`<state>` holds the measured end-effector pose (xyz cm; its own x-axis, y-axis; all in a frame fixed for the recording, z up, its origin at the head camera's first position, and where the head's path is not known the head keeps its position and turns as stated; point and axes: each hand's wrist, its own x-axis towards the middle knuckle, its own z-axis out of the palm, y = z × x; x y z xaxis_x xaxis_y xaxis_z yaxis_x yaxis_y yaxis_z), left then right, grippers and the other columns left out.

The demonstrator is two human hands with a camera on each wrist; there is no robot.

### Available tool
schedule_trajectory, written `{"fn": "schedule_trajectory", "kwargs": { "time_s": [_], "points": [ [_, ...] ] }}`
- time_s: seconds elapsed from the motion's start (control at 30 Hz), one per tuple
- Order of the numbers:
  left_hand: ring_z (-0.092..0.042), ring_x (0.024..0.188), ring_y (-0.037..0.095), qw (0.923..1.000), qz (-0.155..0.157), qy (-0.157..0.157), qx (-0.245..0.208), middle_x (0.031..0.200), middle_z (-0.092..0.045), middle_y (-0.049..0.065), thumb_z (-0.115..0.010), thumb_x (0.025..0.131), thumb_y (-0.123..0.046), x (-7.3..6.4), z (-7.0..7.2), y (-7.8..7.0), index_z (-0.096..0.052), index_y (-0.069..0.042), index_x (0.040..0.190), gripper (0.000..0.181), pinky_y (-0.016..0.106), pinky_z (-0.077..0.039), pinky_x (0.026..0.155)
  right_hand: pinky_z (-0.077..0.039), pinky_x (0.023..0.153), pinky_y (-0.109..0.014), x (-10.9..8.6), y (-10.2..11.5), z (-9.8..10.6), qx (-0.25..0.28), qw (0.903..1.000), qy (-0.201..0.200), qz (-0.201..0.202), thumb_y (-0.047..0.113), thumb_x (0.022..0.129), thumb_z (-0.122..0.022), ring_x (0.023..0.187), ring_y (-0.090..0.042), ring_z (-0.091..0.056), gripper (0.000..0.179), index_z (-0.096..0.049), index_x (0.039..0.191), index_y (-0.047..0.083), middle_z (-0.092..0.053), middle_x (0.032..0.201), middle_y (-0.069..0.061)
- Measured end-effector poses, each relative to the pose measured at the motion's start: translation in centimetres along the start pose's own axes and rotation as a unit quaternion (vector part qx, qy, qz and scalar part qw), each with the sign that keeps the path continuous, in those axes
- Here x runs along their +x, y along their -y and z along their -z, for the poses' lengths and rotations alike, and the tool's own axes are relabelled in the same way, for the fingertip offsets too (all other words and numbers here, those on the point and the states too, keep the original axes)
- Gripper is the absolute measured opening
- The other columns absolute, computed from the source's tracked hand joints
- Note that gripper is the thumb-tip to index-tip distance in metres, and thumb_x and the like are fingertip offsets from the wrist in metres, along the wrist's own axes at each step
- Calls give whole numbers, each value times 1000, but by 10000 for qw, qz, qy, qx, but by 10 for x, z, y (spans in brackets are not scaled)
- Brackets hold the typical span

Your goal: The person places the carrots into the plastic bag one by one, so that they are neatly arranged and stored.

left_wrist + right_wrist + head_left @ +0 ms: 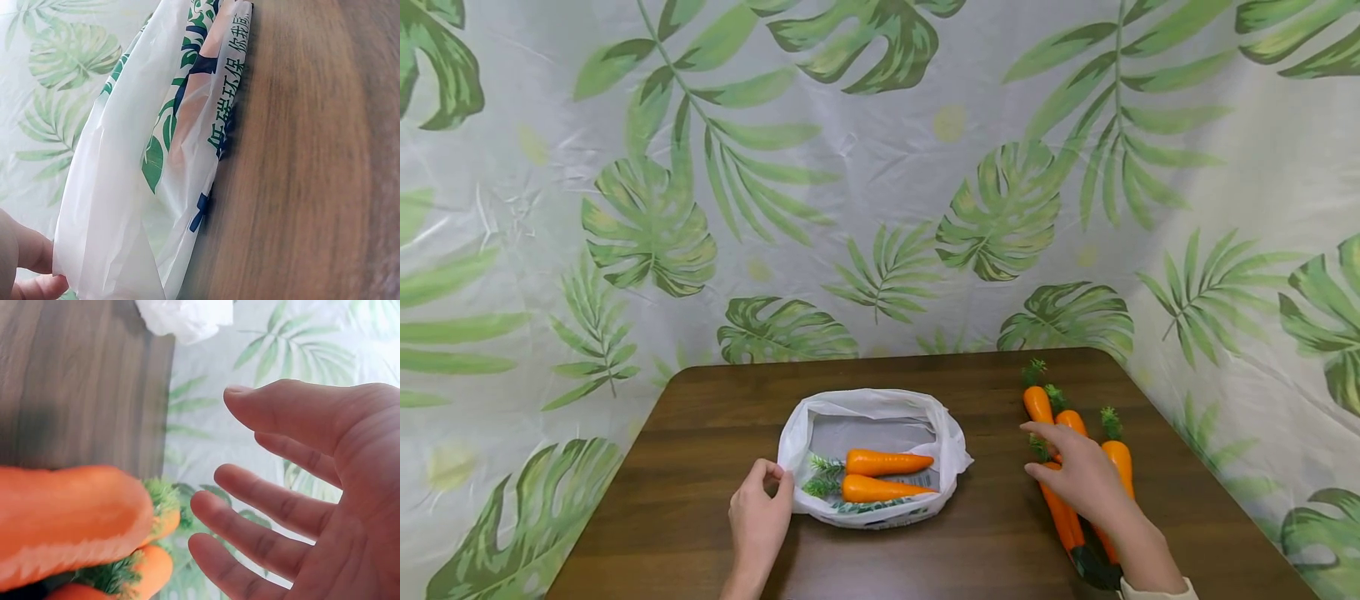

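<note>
A white plastic bag (pixel 955 446) with green and dark blue print lies with its mouth spread on the table. Inside it are two orange carrots (pixel 887 462) with green tops, side by side. My left hand (pixel 762 504) pinches the bag's left rim between thumb and finger; the left wrist view shows the bag's side (pixel 106 206) at those fingertips. Over a pile of several carrots (pixel 1117 462) at the right hovers my right hand (pixel 1086 471), fingers spread and holding nothing. In the right wrist view a large carrot (pixel 69 515) lies beside the fingers.
The brown wooden table (pixel 715 433) has rounded far corners. Behind it hangs a pale sheet (pixel 880 183) printed with green leaves. A dark object (pixel 1093 571) lies under my right forearm, partly hidden.
</note>
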<state>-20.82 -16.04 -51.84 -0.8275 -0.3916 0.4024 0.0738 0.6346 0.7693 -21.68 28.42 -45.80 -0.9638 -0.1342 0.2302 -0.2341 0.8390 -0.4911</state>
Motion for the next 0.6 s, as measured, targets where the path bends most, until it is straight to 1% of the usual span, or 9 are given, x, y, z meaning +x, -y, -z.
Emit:
{"fn": "schedule_trajectory", "kwargs": {
  "time_s": [0.07,0.23,0.4,0.6],
  "points": [
    [-71,90,34,10000,3,-6,-7,84,-75,3,-72,87,-11,0,0,0,-62,-15,81,12,55,-46,76,-47,60,-33,-2,-3,1,27,9999,74,-62,24,84,-82,98,-28,-64,57,-60,137,24,-64,119,-8],
    [-71,91,35,10000,-26,-16,13,85,-75,4,-72,86,-11,0,1,-1,-62,-15,81,12,56,-46,76,-47,62,-34,-5,-10,3,72,9997,202,-133,26,84,-83,95,-27,-63,59,-60,138,23,-63,127,-12],
    [-71,89,36,10000,-27,17,15,84,-74,4,-72,87,-11,-1,1,-2,-61,-15,82,12,56,-46,76,-46,62,-34,-9,-16,1,-69,9993,288,-245,22,82,-83,88,-24,-59,59,-61,137,20,-64,123,-14],
    [-70,89,34,10000,11,44,31,84,-74,3,-72,87,-12,0,0,-2,-62,-15,82,12,55,-46,77,-48,63,-35,-11,-19,-3,-153,9988,339,-320,19,81,-84,90,-25,-61,57,-63,134,17,-65,119,-13]
  ]
}}
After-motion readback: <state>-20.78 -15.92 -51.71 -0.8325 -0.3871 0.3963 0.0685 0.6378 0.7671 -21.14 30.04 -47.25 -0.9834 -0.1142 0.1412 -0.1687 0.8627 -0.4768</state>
